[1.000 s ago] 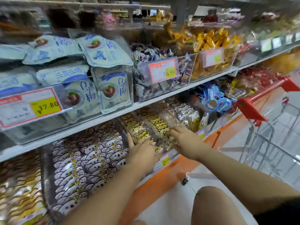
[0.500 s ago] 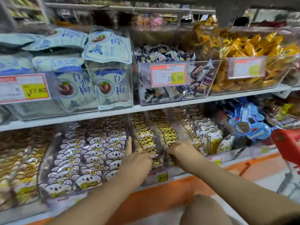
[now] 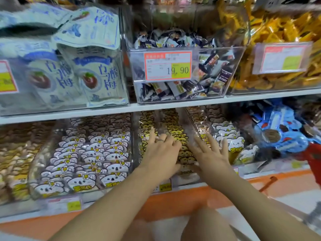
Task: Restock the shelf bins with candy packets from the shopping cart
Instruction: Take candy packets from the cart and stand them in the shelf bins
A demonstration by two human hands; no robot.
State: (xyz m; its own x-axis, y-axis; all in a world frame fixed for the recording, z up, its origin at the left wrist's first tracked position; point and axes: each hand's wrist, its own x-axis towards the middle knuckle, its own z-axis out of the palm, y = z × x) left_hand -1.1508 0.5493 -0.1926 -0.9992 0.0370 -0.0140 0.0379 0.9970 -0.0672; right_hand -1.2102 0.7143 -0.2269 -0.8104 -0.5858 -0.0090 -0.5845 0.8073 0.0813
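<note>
Both hands lie over the middle clear bin (image 3: 134, 136) on the lower shelf, which holds rows of yellow cat-face candy packets (image 3: 175, 132). My left hand (image 3: 161, 153), with a ring on one finger, rests flat on the packets, fingers straight. My right hand (image 3: 211, 152) lies beside it with fingers spread, pressing on the same packets near the bin's right wall. Neither hand grips a packet. The red shopping cart (image 3: 312, 153) shows only as a corner at the right edge.
White koala-face packets (image 3: 90, 153) fill the bin to the left, blue packets (image 3: 278, 133) lie to the right. The upper shelf (image 3: 156, 106) carries bins of white pouches (image 3: 97, 75), dark wrapped candies (image 3: 191, 84) and yellow snacks (image 3: 286, 32). My knees show below.
The view swung left and closer to the shelf, so the cart slid out to the right. Both hands went from curled at the bin's front to flat and spread on the yellow packets.
</note>
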